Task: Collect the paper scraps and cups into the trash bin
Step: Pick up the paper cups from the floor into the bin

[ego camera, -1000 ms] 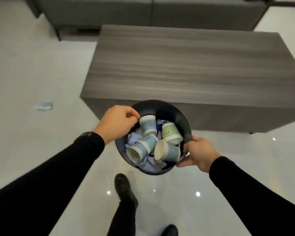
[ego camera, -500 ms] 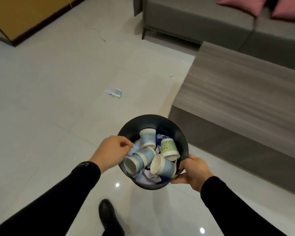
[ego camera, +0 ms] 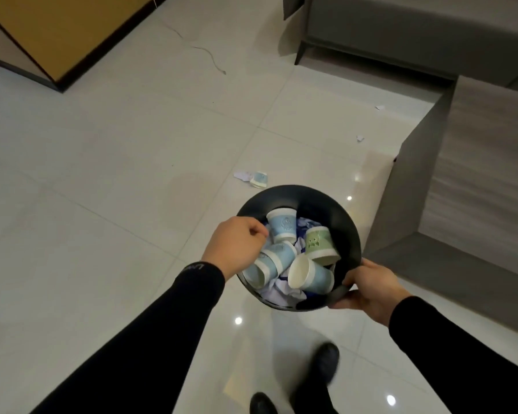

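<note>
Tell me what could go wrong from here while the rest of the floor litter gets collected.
Both the left hand and right hand grip the bin; freeing one to pick up the cup on the floor leaves a one-handed hold. The cups inside lie loosely piled, so tilting may spill them. The small scraps by the table are tiny and pale, easily missed.

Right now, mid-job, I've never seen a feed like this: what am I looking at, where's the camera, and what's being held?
No machine here: a person wears one camera on the head, looking down at two bare hands. The left hand and right hand each grip the rim of a black trash bin, held above the tiled floor. Inside lie paper cups and crumpled paper. On the floor ahead lie one more cup beside a paper scrap, with smaller scraps near the grey table.
</note>
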